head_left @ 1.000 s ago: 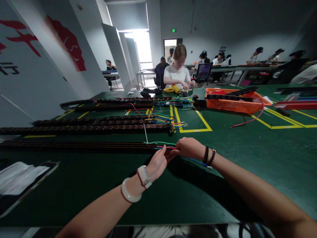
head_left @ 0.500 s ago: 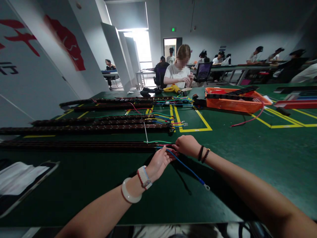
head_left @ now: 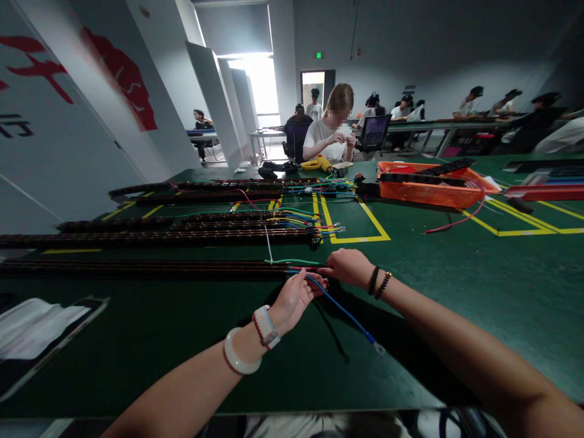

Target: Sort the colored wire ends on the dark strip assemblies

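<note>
A long dark wire harness (head_left: 182, 269) lies along the table, with a green wire (head_left: 294, 261), a red wire (head_left: 308, 268) and a blue wire (head_left: 340, 310) coming out of its right end. My left hand (head_left: 294, 299) is closed at that end, thumb over the base of the blue wire and fingers beneath. The blue wire slants down to the right past my fingers and ends in a ring terminal (head_left: 378, 348). Just right of it, my right hand (head_left: 349, 267) is closed, fingertips pinching the red wire where it leaves the harness. Its tip is hidden by my fingers.
More wire harnesses (head_left: 159, 236) with coloured ends lie beyond. An orange basket (head_left: 424, 193) stands at the far right, a yellow heat gun (head_left: 325, 164) at the back. A dark tray with white paper (head_left: 41, 325) is at left. A person (head_left: 326, 137) sits across the table.
My right hand has shifted very slightly to the right. The free end of the blue wire has swung slightly down and left. My left hand stays in place.
</note>
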`<state>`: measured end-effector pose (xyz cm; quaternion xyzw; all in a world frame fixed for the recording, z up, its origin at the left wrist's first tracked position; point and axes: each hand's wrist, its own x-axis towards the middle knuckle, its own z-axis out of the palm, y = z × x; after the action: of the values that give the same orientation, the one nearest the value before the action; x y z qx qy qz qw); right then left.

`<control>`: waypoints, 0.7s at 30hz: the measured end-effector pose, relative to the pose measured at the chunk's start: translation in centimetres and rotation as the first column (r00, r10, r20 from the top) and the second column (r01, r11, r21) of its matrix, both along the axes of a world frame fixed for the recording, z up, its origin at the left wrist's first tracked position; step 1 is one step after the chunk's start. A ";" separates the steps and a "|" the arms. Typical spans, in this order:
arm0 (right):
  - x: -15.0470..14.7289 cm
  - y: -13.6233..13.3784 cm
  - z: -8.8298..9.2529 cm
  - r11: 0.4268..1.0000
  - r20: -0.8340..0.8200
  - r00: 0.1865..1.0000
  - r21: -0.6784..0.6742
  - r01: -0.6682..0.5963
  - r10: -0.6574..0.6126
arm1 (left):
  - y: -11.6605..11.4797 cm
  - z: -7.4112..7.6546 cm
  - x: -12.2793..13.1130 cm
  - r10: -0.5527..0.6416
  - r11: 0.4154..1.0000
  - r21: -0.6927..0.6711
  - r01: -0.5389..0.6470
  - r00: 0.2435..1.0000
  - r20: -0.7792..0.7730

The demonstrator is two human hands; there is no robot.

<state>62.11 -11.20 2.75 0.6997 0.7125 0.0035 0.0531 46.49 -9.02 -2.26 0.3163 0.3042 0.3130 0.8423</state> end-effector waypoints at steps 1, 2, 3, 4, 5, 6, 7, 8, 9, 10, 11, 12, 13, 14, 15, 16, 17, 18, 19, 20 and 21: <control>0.0 -0.1 0.4 1.000 0.009 1.000 0.019 0.002 -0.002 | 0.0 0.0 0.0 0.000 1.000 -0.005 0.000 1.000 -0.002; 0.0 -0.3 0.9 0.999 0.015 1.000 0.048 0.005 -0.006 | 0.0 0.0 0.0 0.004 1.000 -0.007 -0.004 1.000 0.000; 0.0 -0.5 1.5 0.997 0.014 1.000 0.083 0.007 -0.008 | 0.0 -0.1 0.0 0.009 1.000 -0.009 -0.009 1.000 0.003; -0.1 -0.8 2.1 0.994 0.007 1.000 0.112 0.004 -0.005 | 0.0 -0.1 0.0 0.014 1.000 -0.011 -0.014 1.000 0.007; -0.2 -1.1 2.6 0.992 -0.004 1.000 0.124 -0.003 0.004 | 0.0 -0.2 0.0 0.016 1.000 -0.013 -0.016 1.000 0.012; -0.4 -1.5 3.1 0.993 -0.017 1.000 0.117 -0.017 0.019 | 0.0 -0.2 0.0 0.016 1.000 -0.013 -0.016 1.000 0.014; -0.5 -1.8 3.5 0.995 -0.028 0.999 0.093 -0.035 0.037 | 0.0 -0.3 0.0 0.018 1.000 -0.014 -0.018 1.000 0.012; -0.7 -2.2 3.7 0.997 -0.033 0.998 0.059 -0.053 0.055 | 0.0 -0.3 -0.1 0.023 1.000 -0.015 -0.023 1.000 0.003; -1.0 -2.6 3.8 0.997 -0.034 0.997 0.017 -0.075 0.075 | 0.0 -0.3 -0.1 0.024 1.000 -0.015 -0.024 1.000 -0.009; -1.2 -2.9 3.8 0.995 -0.031 0.995 -0.024 -0.099 0.098 | 0.0 -0.3 -0.1 0.024 1.000 -0.013 -0.025 1.000 -0.019; -1.4 -3.2 3.6 0.990 -0.025 0.992 -0.062 -0.127 0.125 | 0.0 -0.3 -0.1 0.024 1.000 -0.011 -0.024 0.999 -0.023; -1.7 -3.5 3.3 0.983 -0.017 0.987 -0.093 -0.158 0.157 | 0.0 -0.3 -0.1 0.021 1.000 -0.006 -0.021 1.000 -0.021; -1.8 -3.7 3.0 0.975 -0.010 0.981 -0.113 -0.192 0.192 | 0.0 -0.2 -0.1 0.015 1.000 0.000 -0.016 1.000 -0.014; -2.0 -3.8 2.7 0.967 -0.002 0.974 -0.123 -0.223 0.225 | -0.1 -0.2 -0.1 0.010 1.000 0.007 -0.010 1.000 -0.002; -2.0 -3.8 2.4 0.961 0.006 0.968 -0.122 -0.249 0.252 | -0.1 -0.1 -0.1 0.008 1.000 0.014 -0.009 1.000 0.008; -2.0 -3.8 2.2 0.958 0.015 0.963 -0.116 -0.264 0.268 | -0.1 -0.1 -0.1 0.008 1.000 0.021 -0.009 1.000 0.017; -1.9 -3.8 2.1 0.957 0.022 0.961 -0.108 -0.271 0.275 | -0.1 0.1 -0.1 0.004 1.000 0.029 -0.005 1.000 0.021; -1.7 -3.7 2.1 0.958 0.028 0.962 -0.100 -0.267 0.271 | -0.2 0.2 -0.1 -0.006 0.999 0.036 0.005 1.000 0.019; -1.4 -3.6 2.1 0.962 0.035 0.965 -0.091 -0.256 0.260 | -0.3 0.4 -0.2 -0.024 0.999 0.047 0.023 1.000 0.008; -1.2 -3.5 2.2 0.966 0.042 0.968 -0.085 -0.243 0.247 | -0.4 0.5 -0.3 -0.055 0.996 0.063 0.056 0.998 -0.013; -0.9 -3.4 2.4 0.969 0.046 0.970 -0.084 -0.233 0.238 | -0.5 0.7 -0.3 -0.099 0.991 0.086 0.103 0.994 -0.047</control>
<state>61.21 -14.58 5.11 0.6072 0.7883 0.0016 0.0997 46.17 -9.56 -1.57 0.3746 0.2916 0.2763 0.8356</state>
